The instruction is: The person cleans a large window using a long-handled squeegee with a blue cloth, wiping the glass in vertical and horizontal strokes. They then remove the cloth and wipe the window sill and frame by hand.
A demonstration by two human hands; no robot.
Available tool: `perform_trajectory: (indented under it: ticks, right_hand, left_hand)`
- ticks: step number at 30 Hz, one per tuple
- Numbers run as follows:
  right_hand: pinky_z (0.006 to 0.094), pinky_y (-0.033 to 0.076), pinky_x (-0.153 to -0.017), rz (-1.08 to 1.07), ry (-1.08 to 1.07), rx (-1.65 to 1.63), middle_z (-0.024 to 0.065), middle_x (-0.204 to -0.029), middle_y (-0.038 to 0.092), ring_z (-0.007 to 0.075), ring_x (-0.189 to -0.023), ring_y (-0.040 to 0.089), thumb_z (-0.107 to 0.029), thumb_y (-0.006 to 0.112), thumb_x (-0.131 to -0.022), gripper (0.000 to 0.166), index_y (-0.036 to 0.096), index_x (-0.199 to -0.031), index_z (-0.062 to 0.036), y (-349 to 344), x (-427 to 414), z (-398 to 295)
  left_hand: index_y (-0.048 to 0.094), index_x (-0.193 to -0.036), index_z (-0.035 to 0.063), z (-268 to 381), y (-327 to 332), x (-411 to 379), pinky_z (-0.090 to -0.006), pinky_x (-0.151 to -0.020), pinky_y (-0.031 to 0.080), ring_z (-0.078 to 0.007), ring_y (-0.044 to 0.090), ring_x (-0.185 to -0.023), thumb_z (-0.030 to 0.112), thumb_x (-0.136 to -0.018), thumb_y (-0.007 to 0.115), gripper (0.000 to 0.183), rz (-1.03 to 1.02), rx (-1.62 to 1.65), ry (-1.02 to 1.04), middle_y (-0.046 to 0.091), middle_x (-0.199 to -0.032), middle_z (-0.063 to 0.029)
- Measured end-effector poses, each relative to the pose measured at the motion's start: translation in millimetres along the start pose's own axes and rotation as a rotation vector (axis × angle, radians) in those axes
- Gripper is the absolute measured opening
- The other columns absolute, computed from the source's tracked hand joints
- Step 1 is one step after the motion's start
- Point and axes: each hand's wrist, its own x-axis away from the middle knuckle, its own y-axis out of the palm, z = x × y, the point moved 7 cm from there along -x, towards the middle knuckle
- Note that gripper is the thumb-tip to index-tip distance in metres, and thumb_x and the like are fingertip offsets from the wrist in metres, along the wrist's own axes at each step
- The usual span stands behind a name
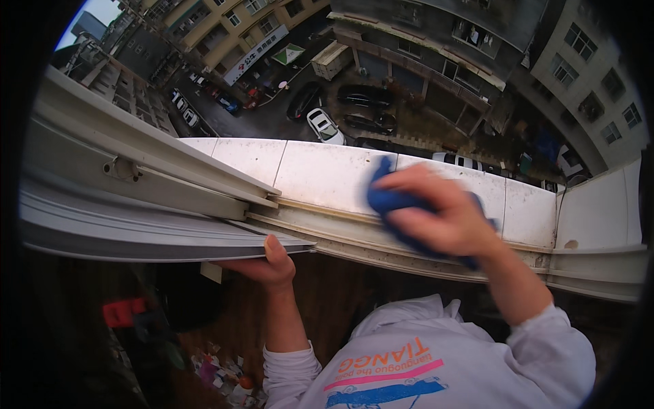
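Note:
My right hand (442,209) grips a blue cloth (391,199) over the outer window ledge and the sliding-window track (332,225); both hand and cloth are blurred. White tiles (327,171) with dark specks face the ledge just beyond the track. At the left, my left hand (276,260) holds the end of a grey window-sash frame (168,240) from below, its thumb up against the edge. The hand's other fingers are hidden under the frame. Dirt marks the rails of the track.
Beyond the ledge is a drop to a street with parked cars (324,125) and buildings. A white window frame (153,148) slants in from the left. A side wall with white tiles (595,209) stands right. Litter (225,378) lies on the floor below left.

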Motion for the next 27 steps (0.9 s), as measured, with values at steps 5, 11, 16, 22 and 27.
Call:
perform_trajectory:
  ticks: [5,11,16,22,27]
  right_hand:
    - [0.0399,0.043,-0.084,-0.494,-0.285,0.420,0.0049,-0.102,0.064,0.0255,-0.111,0.052,-0.019,0.061,-0.084,0.027,0.063,-0.111,-0.0119,170.4,-58.0,66.4]
    - [0.0404,0.037,-0.087,-0.518,-0.217,0.596,0.0026,-0.104,0.065,0.0213,-0.121,0.044,-0.028,0.052,-0.090,0.028,0.061,-0.111,-0.0113,195.7,-65.8,77.2]
    - [0.0412,0.037,-0.091,-0.510,-0.144,0.490,0.0037,-0.111,0.065,0.0232,-0.126,0.042,-0.028,0.058,-0.087,0.032,0.060,-0.113,-0.0098,153.2,-27.9,75.7]
    - [0.0405,0.035,-0.098,-0.473,0.038,0.394,0.0164,-0.124,0.057,0.0300,-0.121,0.047,-0.021,0.066,-0.074,0.043,0.064,-0.117,-0.0142,23.2,78.0,66.1]
    - [0.0267,0.048,-0.077,-0.139,0.619,0.175,0.0092,-0.094,0.063,0.0211,-0.083,0.061,-0.011,0.061,-0.063,0.026,0.074,-0.085,-0.0087,-95.7,159.6,74.4]
  left_hand:
    - [0.003,-0.146,-0.0034,-2.9,2.0,5.7,-0.0451,-0.110,0.023,-0.0332,0.027,-0.133,0.034,-0.083,0.059,0.093,0.018,0.018,-0.074,0.016,-0.147,-0.0254]
    - [0.000,-0.147,-0.0031,-1.5,-1.7,9.2,-0.0460,-0.110,0.022,-0.0344,0.025,-0.134,0.034,-0.084,0.058,0.094,0.045,-0.024,-0.080,0.013,-0.148,-0.0256]
    - [-0.001,-0.147,-0.0024,-0.9,-4.6,5.1,-0.0452,-0.112,0.021,-0.0342,0.025,-0.135,0.033,-0.085,0.058,0.092,0.011,-0.050,-0.054,0.014,-0.149,-0.0253]
    - [0.000,-0.147,-0.0035,5.8,-2.1,-2.0,-0.0449,-0.110,0.025,-0.0352,0.028,-0.134,0.032,-0.086,0.057,0.091,-0.009,-0.032,0.005,0.016,-0.148,-0.0264]
    - [-0.007,-0.145,-0.0057,5.6,-4.3,-4.9,-0.0459,-0.111,0.021,-0.0372,0.024,-0.134,0.028,-0.079,0.059,0.099,-0.049,-0.027,-0.052,0.012,-0.146,-0.0285]
